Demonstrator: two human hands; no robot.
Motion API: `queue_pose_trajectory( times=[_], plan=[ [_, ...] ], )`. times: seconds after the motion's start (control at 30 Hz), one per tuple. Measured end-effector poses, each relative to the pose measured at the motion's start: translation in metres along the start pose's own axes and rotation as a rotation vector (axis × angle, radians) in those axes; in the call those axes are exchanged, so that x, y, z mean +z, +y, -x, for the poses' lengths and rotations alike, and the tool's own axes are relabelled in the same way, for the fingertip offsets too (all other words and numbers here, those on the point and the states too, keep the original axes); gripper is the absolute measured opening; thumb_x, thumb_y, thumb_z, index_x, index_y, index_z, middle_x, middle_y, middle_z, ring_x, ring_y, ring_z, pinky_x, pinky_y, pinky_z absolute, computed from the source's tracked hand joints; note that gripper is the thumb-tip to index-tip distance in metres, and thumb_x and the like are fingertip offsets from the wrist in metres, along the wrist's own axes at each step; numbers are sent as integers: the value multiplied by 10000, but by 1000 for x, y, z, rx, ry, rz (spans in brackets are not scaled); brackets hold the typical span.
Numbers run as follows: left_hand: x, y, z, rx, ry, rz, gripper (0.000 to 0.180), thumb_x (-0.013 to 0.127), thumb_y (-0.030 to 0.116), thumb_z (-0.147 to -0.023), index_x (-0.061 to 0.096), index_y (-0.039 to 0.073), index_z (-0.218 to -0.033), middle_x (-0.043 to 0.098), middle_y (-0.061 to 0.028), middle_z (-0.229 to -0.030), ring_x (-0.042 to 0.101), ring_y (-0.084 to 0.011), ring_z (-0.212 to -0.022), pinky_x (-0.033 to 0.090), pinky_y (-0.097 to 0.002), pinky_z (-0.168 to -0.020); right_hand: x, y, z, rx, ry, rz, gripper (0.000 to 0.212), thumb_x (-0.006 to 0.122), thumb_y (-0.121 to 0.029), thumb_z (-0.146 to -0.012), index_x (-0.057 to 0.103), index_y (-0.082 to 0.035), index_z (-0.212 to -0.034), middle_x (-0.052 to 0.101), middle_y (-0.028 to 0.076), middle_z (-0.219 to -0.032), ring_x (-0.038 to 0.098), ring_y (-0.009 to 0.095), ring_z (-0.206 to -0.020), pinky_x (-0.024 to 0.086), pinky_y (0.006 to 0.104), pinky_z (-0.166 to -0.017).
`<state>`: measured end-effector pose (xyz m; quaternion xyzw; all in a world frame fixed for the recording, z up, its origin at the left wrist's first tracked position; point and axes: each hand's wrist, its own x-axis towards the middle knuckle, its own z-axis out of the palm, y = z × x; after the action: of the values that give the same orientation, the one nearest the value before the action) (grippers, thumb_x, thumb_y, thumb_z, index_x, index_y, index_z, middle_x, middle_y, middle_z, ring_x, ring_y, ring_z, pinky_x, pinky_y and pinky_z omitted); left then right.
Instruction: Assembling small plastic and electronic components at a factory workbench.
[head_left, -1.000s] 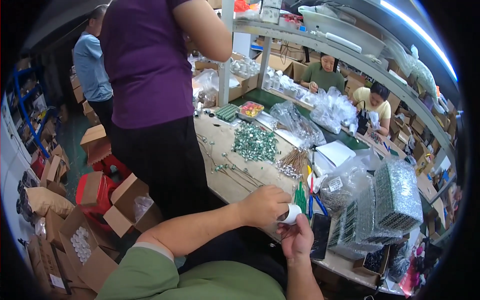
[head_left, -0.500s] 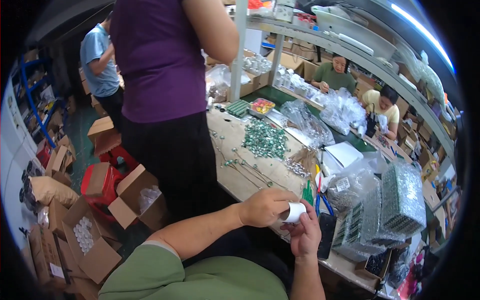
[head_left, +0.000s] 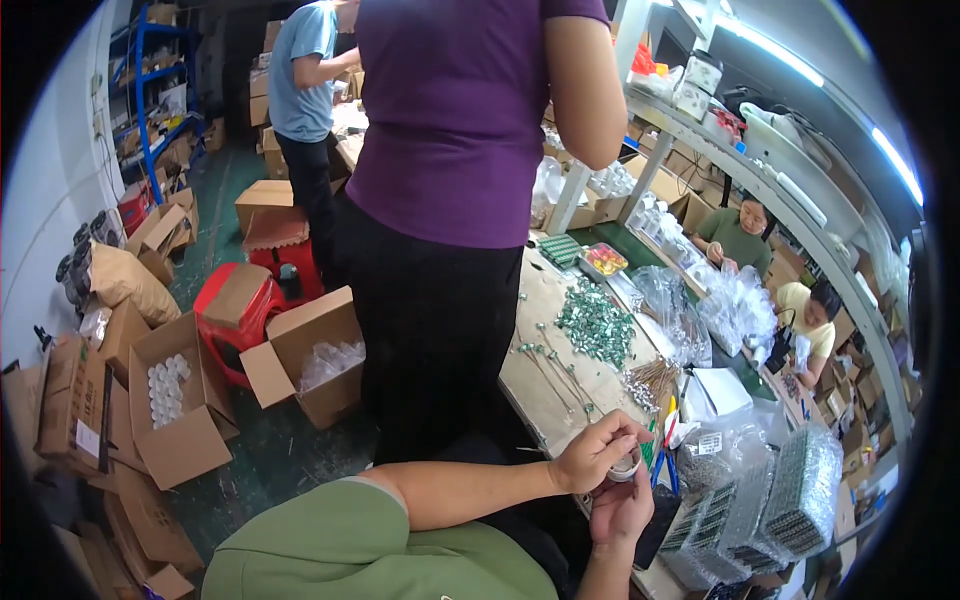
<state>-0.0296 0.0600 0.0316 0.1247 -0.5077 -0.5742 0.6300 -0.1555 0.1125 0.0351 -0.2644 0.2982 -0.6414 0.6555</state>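
A short white plastic cylinder (head_left: 626, 467) is between my hands at the front edge of the workbench, its round end turned upward. My right hand (head_left: 620, 515) is closed around it from below. Over the top end my left hand (head_left: 596, 455) has its fingers pinched together at the rim; what they grip is hidden. Just beyond my hands, several thin wires with small green boards (head_left: 555, 365) lie on the bench. A heap of small green circuit boards (head_left: 597, 325) sits farther back.
Blue-handled pliers (head_left: 664, 462) and bubble-wrapped green board stacks (head_left: 800, 480) lie to the right, near a dark phone (head_left: 657, 525). A person in purple (head_left: 450, 130) stands close on the left. Open cartons (head_left: 185, 450) and a red stool (head_left: 225, 310) stand on the floor.
My view has swung left, so the bench and my hands appear farther right and lower. The white cylinder has tilted, now showing its round end. Both hands stay at it.
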Motion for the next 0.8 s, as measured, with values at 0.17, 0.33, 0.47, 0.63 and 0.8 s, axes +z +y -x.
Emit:
queue_pose_trajectory(
  times=[0.17, 0.33, 0.47, 0.63, 0.8],
  plan=[
    [1, -11, -6, 28, -20, -22, 103, 537, 47, -1057, 578, 36, -1151, 706, -96, -1127, 583, -151, -854, 504, -262, -829, 9, 8, -2, 2, 188, -89, 410, 535, -282, -1108, 620, -19, -1411, 746, 118, -1143, 710, 209, -883, 571, 302, -755],
    [4, -5, -13, 159, 15, -341, 69, 549, 39, -1038, 577, 40, -1101, 690, -80, -1017, 570, -168, -794, 502, -291, -774, -18, 4, -2, -190, 173, 249, 347, 542, -207, -1105, 640, -9, -1372, 739, 127, -1163, 703, 192, -931, 548, 266, -816],
    [9, -4, -15, 162, -72, -506, 47, 570, 23, -996, 569, 44, -1038, 674, -88, -952, 560, -205, -734, 490, -325, -714, 2, -9, -3, -482, 112, 392, 248, 594, -95, -1065, 663, 9, -1280, 730, 120, -1143, 682, 172, -968, 525, 251, -872],
    [19, -12, -10, 247, -142, -545, 43, 598, 17, -937, 577, 41, -966, 666, -98, -901, 568, -255, -702, 484, -357, -673, -36, -10, -9, -349, 64, 370, 160, 636, -15, -1020, 681, 17, -1169, 721, 107, -1108, 652, 166, -987, 503, 259, -929],
    [18, -12, -8, 227, -132, -586, 37, 613, 26, -899, 580, 41, -908, 663, -109, -853, 565, -281, -680, 491, -371, -659, -27, -2, -4, -506, 96, 547, 70, 652, 3, -1006, 696, 5, -1060, 717, 87, -1078, 634, 162, -975, 492, 271, -952]
  ],
)
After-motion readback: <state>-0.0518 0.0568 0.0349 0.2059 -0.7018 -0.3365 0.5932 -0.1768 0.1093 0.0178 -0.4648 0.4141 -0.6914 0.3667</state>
